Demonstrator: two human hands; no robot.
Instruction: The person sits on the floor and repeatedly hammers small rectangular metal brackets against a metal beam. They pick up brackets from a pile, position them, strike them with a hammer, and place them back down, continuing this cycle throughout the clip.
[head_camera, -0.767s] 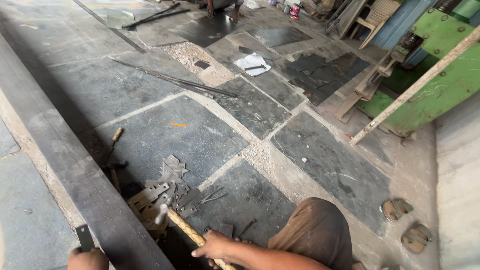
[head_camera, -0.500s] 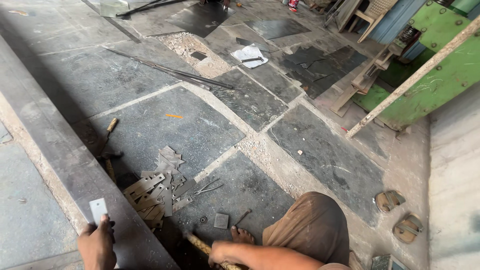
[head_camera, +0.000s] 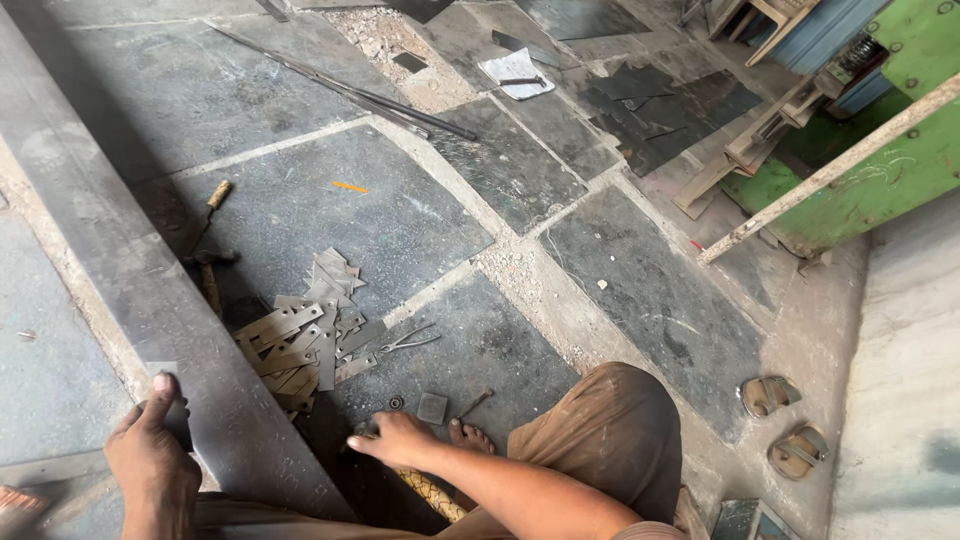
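Hands work low over a stone floor (head_camera: 300, 200). The left hand (head_camera: 152, 462) pinches a small metal plate (head_camera: 170, 392) against the ledge (head_camera: 150, 300). The right hand (head_camera: 397, 440) grips a wrapped handle (head_camera: 432, 493), near the strip pile (head_camera: 305, 340) and pliers (head_camera: 405, 342).

Left hand (head_camera: 152, 462) covers most of a small metal plate (head_camera: 166, 385); right hand (head_camera: 397, 438) hides the woven-handled tool's (head_camera: 432, 492) head; lower-right slab (head_camera: 745, 518) cut off.
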